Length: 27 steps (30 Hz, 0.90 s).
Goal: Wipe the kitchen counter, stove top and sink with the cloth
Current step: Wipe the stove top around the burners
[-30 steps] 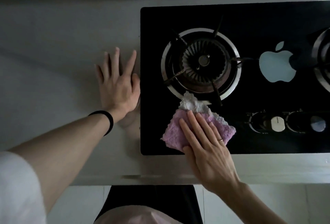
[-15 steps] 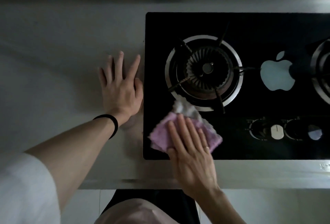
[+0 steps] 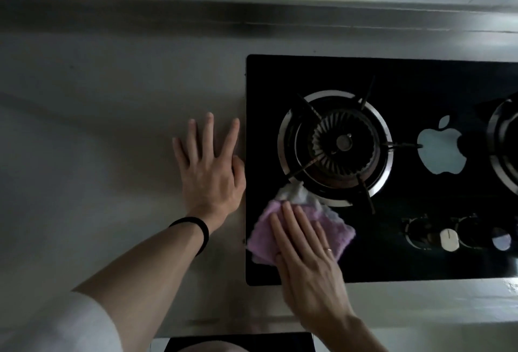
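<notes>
Fingers (image 3: 291,222) of the right hand (image 3: 305,262), straight and close together, press flat on the fluffy pink-and-white square cloth (image 3: 262,236) at the front-left corner of the black glass stove top (image 3: 308,71). Most of the glass lies rightward of the cloth, nearer this hand. The left hand (image 3: 210,172) rests flat, fingers spread, on the grey steel counter (image 3: 112,127) just left of the stove top.

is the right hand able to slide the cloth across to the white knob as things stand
Probably yes. The right hand presses the cloth flat near the front left corner of the stove top, and the front strip of glass between it and the white knob looks free; the burner stands farther back.
</notes>
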Tool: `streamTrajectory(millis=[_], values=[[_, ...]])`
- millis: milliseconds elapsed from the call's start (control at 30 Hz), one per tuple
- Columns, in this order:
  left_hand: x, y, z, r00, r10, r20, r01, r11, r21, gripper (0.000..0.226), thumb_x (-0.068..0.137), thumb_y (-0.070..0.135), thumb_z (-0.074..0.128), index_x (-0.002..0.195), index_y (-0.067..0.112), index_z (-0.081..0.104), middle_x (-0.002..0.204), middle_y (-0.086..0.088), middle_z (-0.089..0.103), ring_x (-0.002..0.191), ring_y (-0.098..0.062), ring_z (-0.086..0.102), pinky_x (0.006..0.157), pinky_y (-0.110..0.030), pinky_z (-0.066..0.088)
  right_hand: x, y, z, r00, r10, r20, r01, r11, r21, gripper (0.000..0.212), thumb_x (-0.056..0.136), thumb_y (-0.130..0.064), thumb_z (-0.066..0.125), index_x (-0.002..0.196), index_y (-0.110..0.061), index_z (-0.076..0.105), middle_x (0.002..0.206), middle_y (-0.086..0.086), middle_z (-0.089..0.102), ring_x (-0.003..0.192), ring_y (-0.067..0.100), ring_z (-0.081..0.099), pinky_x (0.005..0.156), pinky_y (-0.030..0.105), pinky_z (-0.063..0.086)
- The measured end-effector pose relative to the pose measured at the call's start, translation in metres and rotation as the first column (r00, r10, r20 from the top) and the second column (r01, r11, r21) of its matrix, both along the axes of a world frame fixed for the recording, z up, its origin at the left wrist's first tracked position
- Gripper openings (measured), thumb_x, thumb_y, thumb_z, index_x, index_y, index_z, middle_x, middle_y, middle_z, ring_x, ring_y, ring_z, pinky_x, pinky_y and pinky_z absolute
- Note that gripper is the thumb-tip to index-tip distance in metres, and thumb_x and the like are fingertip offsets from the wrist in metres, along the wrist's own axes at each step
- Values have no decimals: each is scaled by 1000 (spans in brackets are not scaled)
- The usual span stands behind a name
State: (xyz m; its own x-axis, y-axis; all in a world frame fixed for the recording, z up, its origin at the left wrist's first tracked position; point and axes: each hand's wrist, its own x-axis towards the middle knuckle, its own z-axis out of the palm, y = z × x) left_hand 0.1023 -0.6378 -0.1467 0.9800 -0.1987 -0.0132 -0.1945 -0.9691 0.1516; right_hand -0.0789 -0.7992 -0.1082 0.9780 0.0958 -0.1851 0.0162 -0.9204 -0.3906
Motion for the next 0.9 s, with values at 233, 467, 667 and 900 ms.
streamTrajectory(millis=[233, 467, 667, 900], values=[[3, 2, 1, 1000, -12, 19, 12, 1000, 0, 66, 96, 32, 43, 162, 33, 40, 170, -15, 32, 155, -49, 29, 121, -73, 22, 45, 38, -1, 994, -100, 31, 102, 991, -81, 60, 102, -23, 43, 160, -10, 37, 169, 11, 29, 157, 28, 26, 124, 47, 30], [2, 5, 8, 997, -25, -67, 24, 1000, -2, 70, 100, 54, 42, 165, 32, 32, 173, -15, 23, 159, -45, 20, 123, -71, 18, 119, 46, 0, 996, -69, -54, 70, 997, 24, 62, 109, -29, 33, 164, -9, 16, 173, 9, 5, 162, 24, 6, 132, 44, 13], [2, 6, 10, 993, -47, -106, 49, 999, 17, 77, 93, 42, 58, 163, 23, 35, 172, -20, 24, 158, -48, 20, 121, -74, 19, 222, 60, -5, 902, -425, -84, 429, 902, 42, 72, 106, -35, 23, 165, -4, -6, 173, 18, -13, 161, 30, -11, 131, 41, -9], [4, 4, 14, 997, -30, -72, 26, 998, -60, 64, 100, 36, 37, 164, 31, 35, 173, -15, 23, 158, -45, 22, 123, -72, 18, 340, 44, -18, 419, -908, 0, 907, 419, -34, 68, 110, -43, 12, 164, -2, 5, 171, 26, -1, 161, 37, 0, 129, 43, -4]])
